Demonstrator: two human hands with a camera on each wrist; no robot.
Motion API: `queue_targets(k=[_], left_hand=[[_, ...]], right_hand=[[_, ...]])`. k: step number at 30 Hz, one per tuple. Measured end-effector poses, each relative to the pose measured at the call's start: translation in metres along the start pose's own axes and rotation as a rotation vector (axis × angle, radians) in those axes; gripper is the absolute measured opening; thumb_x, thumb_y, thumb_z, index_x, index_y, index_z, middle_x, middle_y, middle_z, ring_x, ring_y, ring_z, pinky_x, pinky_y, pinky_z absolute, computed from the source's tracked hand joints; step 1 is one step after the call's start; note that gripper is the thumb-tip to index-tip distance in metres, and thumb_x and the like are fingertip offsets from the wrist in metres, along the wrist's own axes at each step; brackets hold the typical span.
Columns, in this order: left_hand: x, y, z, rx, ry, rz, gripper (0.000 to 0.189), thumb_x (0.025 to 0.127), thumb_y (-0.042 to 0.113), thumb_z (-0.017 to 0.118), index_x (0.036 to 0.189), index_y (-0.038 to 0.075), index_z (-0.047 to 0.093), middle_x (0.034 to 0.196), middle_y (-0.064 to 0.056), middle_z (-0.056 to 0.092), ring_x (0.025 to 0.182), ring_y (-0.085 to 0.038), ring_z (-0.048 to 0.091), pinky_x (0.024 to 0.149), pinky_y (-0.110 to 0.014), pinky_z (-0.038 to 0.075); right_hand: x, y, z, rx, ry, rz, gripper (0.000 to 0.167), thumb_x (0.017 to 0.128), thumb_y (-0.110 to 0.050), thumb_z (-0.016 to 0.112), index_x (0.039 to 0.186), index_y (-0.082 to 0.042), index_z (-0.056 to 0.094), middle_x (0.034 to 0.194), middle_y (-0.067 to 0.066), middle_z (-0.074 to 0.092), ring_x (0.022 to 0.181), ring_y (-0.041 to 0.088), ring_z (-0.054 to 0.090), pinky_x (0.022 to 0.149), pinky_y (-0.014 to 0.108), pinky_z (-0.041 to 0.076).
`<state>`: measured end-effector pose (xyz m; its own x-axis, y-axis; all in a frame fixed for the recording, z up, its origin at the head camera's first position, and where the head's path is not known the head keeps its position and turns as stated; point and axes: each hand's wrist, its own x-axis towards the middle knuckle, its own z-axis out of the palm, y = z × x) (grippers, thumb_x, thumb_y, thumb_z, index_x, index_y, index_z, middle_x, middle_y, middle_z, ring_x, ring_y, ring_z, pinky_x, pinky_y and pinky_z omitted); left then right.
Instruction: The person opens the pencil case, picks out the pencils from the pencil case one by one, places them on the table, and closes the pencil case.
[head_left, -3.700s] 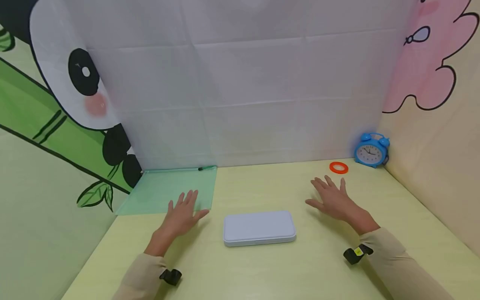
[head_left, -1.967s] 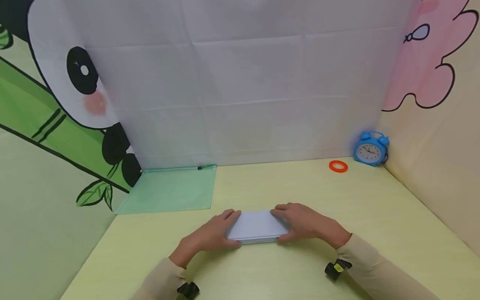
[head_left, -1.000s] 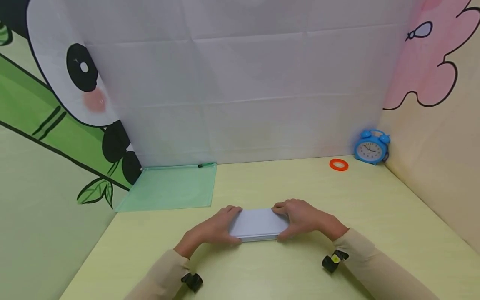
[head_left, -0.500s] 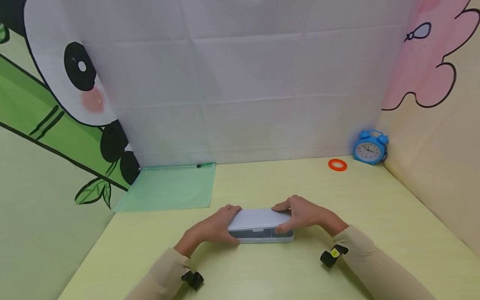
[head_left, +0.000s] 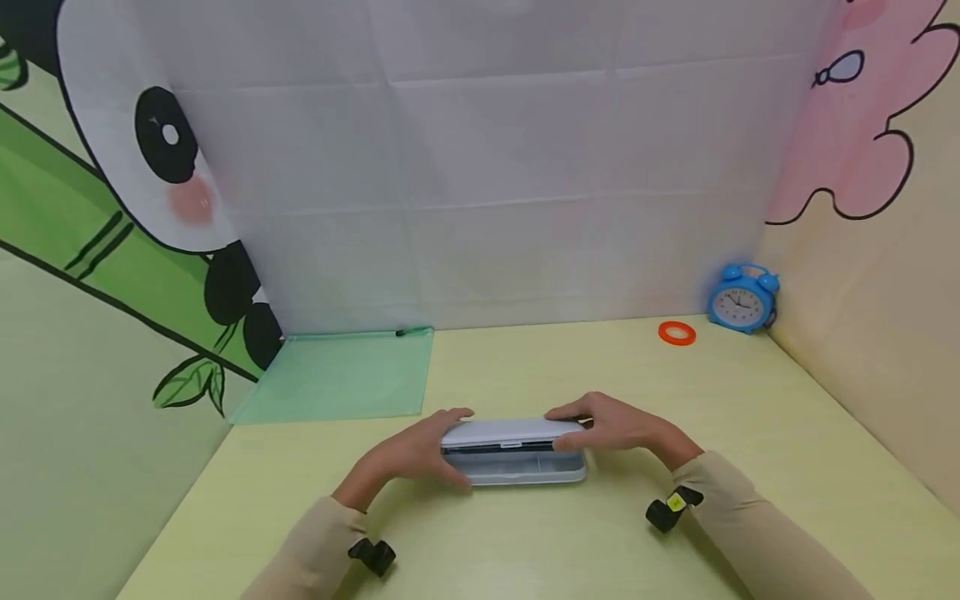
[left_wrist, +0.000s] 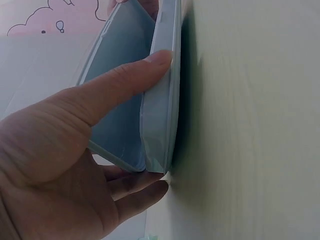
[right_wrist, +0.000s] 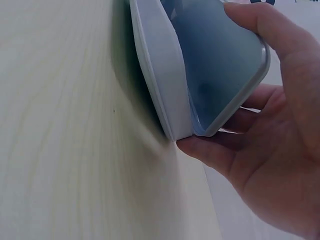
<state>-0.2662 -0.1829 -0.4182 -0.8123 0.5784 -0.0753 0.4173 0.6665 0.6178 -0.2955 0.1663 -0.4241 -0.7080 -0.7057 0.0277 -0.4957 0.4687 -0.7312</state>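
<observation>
A pale grey-lavender pencil case [head_left: 517, 475] lies on the table with its hinged lid [head_left: 498, 431] tilted up and back. Through the gap its tray shows a divider toward the right; no contents can be made out. My left hand [head_left: 408, 454] grips the left end, thumb on the front of the base [left_wrist: 159, 107] and fingers around the back. At the other end my right hand [head_left: 615, 423] holds the raised lid, thumb at its front edge in the right wrist view, where the lid's inner side [right_wrist: 220, 60] faces the camera. Its other fingers reach behind the case.
A translucent green zip pouch [head_left: 345, 379] lies flat at the back left. Toward the back right sit an orange-red ring [head_left: 677, 333] and a blue alarm clock [head_left: 742, 300]. A white cloth [head_left: 495, 183] hangs behind the table [head_left: 570, 542], with walls on both sides.
Both hands came in from the sides and took hold of the closed pencil case. Its lid has since swung up from the front, raised by the right hand, while the base stays on the table.
</observation>
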Motion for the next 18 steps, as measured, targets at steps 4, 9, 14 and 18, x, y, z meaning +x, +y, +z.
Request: queue_targets(k=[4, 9, 14, 18], left_hand=[[0.0006, -0.0022, -0.0011, -0.033, 0.021, -0.022, 0.111, 0.068, 0.032, 0.095, 0.155, 0.007, 0.031, 0.148, -0.013, 0.043, 0.127, -0.028, 0.045, 0.106, -0.051, 0.037], [0.0008, -0.0044, -0.0006, -0.062, 0.039, -0.083, 0.110, 0.067, 0.029, 0.095, 0.155, 0.008, 0.032, 0.150, -0.012, 0.041, 0.132, -0.029, 0.043, 0.109, -0.054, 0.035], [0.0029, -0.0045, 0.0014, -0.089, 0.084, -0.155, 0.120, 0.062, 0.032, 0.098, 0.157, 0.009, 0.027, 0.143, -0.014, 0.048, 0.128, -0.031, 0.048, 0.107, -0.054, 0.038], [0.0062, -0.0058, 0.0032, -0.099, 0.128, -0.182, 0.130, 0.060, 0.031, 0.099, 0.158, 0.011, 0.016, 0.130, -0.013, 0.054, 0.117, -0.028, 0.054, 0.102, -0.051, 0.043]], right_hand=[[-0.0011, 0.0006, -0.0030, 0.007, -0.002, 0.020, 0.056, 0.092, -0.041, 0.071, 0.137, -0.009, 0.062, 0.130, 0.004, 0.065, 0.109, 0.013, 0.062, 0.095, 0.034, 0.049], [-0.0020, 0.0008, -0.0054, 0.019, -0.013, 0.023, 0.053, 0.094, -0.039, 0.068, 0.137, -0.009, 0.062, 0.129, 0.004, 0.065, 0.112, 0.017, 0.060, 0.099, 0.041, 0.047], [-0.0013, 0.0006, -0.0078, 0.063, 0.029, 0.050, 0.046, 0.099, -0.040, 0.062, 0.133, -0.010, 0.065, 0.122, 0.001, 0.068, 0.109, 0.020, 0.061, 0.095, 0.042, 0.048], [0.0012, 0.0001, -0.0096, 0.165, 0.117, 0.144, 0.047, 0.102, -0.044, 0.055, 0.129, -0.007, 0.066, 0.124, 0.008, 0.066, 0.107, 0.025, 0.064, 0.091, 0.041, 0.054]])
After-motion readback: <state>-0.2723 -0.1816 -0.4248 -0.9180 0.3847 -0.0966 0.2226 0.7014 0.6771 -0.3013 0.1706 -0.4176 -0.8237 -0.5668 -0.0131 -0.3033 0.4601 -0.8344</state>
